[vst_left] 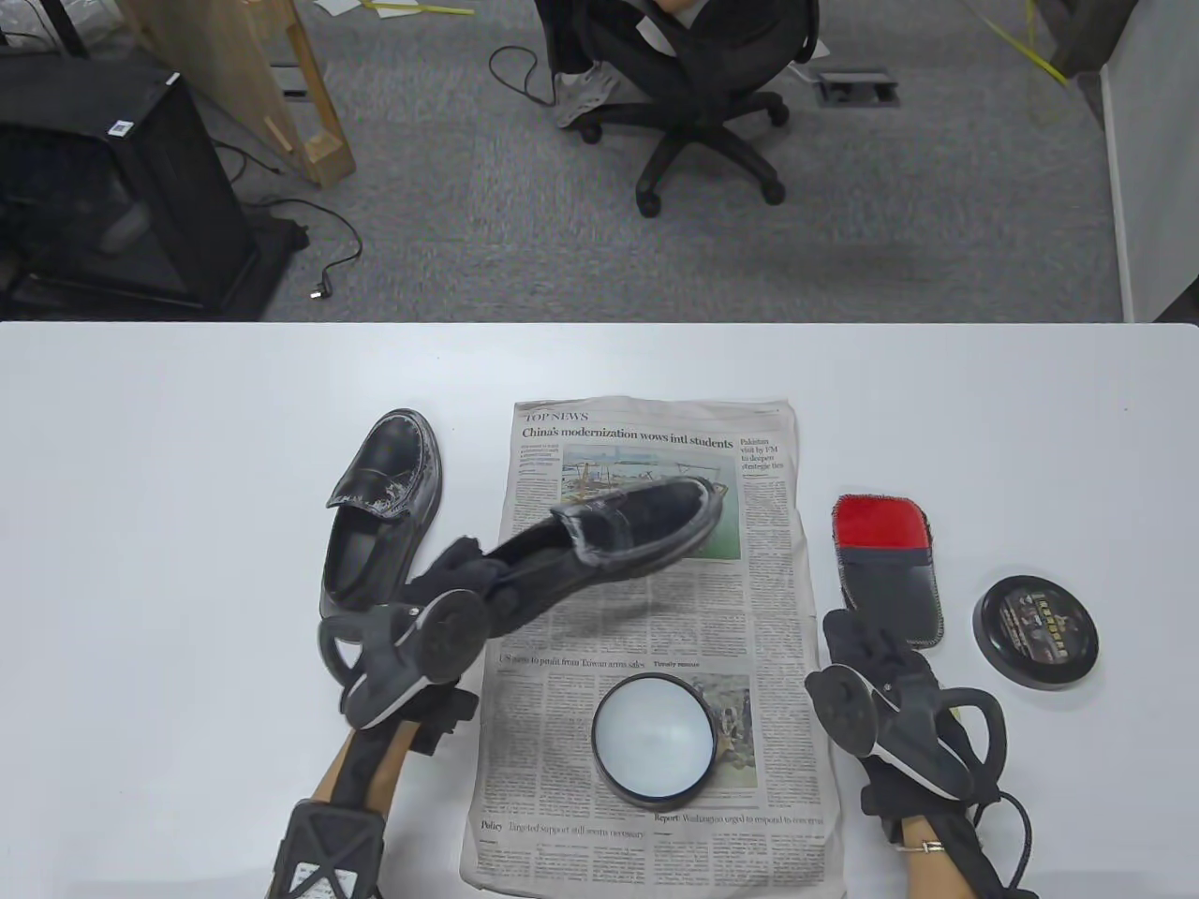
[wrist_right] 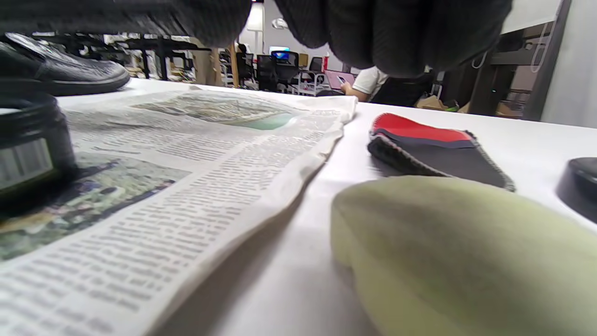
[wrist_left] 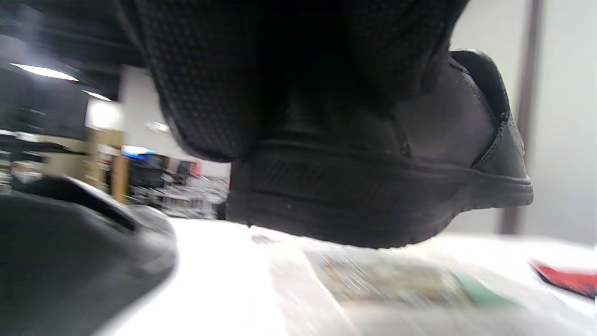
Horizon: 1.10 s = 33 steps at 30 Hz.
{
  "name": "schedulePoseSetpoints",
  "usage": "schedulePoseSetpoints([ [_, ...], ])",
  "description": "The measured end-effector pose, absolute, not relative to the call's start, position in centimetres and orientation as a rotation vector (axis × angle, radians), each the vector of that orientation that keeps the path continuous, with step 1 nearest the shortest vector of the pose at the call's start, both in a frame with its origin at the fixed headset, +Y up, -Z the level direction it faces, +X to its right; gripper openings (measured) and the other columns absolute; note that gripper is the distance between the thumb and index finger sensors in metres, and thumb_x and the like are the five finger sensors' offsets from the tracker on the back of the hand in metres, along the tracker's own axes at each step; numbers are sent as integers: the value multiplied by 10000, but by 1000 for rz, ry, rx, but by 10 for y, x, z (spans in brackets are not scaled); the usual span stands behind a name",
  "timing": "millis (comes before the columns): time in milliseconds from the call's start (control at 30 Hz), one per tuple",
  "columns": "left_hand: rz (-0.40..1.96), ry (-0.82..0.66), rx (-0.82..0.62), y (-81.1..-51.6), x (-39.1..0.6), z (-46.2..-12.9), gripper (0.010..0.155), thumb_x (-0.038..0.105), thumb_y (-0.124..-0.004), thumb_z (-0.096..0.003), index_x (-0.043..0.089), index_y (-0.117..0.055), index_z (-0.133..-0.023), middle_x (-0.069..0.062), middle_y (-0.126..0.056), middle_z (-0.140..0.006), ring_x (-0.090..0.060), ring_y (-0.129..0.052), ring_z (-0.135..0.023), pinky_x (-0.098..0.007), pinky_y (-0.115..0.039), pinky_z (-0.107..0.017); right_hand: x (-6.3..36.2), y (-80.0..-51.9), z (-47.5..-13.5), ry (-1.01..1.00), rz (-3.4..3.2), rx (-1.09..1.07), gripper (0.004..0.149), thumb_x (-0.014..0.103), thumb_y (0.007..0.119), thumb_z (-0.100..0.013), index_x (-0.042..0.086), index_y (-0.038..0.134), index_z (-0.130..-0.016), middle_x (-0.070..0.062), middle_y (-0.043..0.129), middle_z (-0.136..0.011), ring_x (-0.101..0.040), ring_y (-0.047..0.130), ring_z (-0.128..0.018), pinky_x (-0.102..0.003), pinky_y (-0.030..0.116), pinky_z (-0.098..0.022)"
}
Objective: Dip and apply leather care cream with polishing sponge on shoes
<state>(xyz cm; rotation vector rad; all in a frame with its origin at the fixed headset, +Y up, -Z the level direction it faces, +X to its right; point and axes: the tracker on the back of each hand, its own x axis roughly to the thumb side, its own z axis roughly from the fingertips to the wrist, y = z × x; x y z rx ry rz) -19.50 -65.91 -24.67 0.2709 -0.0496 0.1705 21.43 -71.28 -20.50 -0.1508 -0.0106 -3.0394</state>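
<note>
The held shoe [vst_left: 618, 534] sits above the newspaper [vst_left: 646, 646], raised off it at the heel end; the left wrist view shows a gap under the sole. Its long axis runs diagonally, toe toward the far right, heel toward the near left. The left hand [vst_left: 450, 599] grasps the heel end, fingers wrapped around it. White smears show on the strap and toe, so some cream appears already applied; coverage looks partial.

The second shoe [vst_left: 379, 515] lies on the table to the left, toe pointing away, also carrying white marks.

The open cream jar [vst_left: 654, 737] stands on the near part of the newspaper; its lid [vst_left: 1035, 632] lies well to the right.

The sponge [wrist_right: 466, 252], pale green, rests on the table beneath the right hand [vst_left: 890, 693]. Whether those fingers grip it cannot be determined. The polishing mitt [vst_left: 885, 562] lies just beyond.

Remaining, by judgement: dipping again and spreading the cream.
</note>
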Motion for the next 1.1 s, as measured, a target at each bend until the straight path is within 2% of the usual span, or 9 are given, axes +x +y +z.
schedulePoseSetpoints([
  [167, 192, 272, 415, -651, -270, -234, 408, 452, -818, -505, 282, -885, -870, -160, -872, -1030, -373, -959, -774, -335, -947, -450, 203, -715, -203, 12, -3025, -230, 726, 535, 576, -570, 148, 410, -1161, -171, 528, -1181, -447, 616, -1046, -555, 623, -717],
  [367, 240, 583, 357, -680, -334, -244, 415, 428, -801, -535, 255, -863, -907, -200, -837, -1049, -405, -923, -796, -353, -935, -460, 202, -724, -207, -22, -2977, -201, 721, 526, 580, -570, 145, 414, -1159, -174, 529, -1179, -449, 620, -1042, -552, 624, -716],
  [467, 248, 656, 283, -699, -348, -251, 421, 413, -788, -553, 226, -860, -923, -228, -833, -1045, -423, -914, -797, -361, -935, -454, 202, -725, -208, -38, -2985, -197, 719, 524, 580, -571, 141, 418, -1157, -176, 536, -1175, -448, 627, -1037, -546, 629, -715],
  [700, 219, 693, 148, -730, -349, -265, 436, 402, -790, -556, 183, -873, -924, -262, -836, -1031, -433, -908, -795, -379, -942, -442, 202, -726, -208, -47, -2964, -195, 714, 522, 581, -570, 142, 425, -1155, -171, 543, -1172, -442, 637, -1034, -537, 634, -714],
  [900, 191, 545, 39, -731, -333, -271, 463, 415, -789, -550, 185, -865, -945, -280, -801, -1057, -445, -886, -821, -384, -930, -489, 204, -724, -207, -37, -2977, -191, 709, 521, 581, -571, 143, 434, -1152, -165, 561, -1167, -434, 652, -1029, -532, 642, -712],
  [967, 182, 516, 7, -729, -333, -270, 478, 418, -763, -569, 209, -819, -995, -282, -777, -1078, -445, -877, -845, -395, -911, -534, 204, -724, -208, -35, -2983, -189, 707, 521, 581, -572, 145, 434, -1152, -165, 562, -1167, -434, 655, -1028, -532, 643, -712],
  [1033, 233, 499, -1, -726, -332, -268, 521, 429, -719, -597, 189, -751, -1058, -312, -698, -1127, -500, -795, -907, -535, -805, -601, 206, -723, -209, -36, -2992, -175, 708, 523, 580, -570, 149, 434, -1153, -162, 560, -1169, -434, 654, -1031, -536, 642, -712],
  [1100, 257, 470, 67, -716, -328, -262, 675, 478, -700, -593, 130, -586, -1160, -350, -541, -1191, -568, -625, -985, -643, -661, -652, 213, -719, -212, -20, -3011, -119, 712, 526, 579, -572, 147, 432, -1157, -169, 552, -1174, -443, 643, -1036, -553, 632, -714],
])
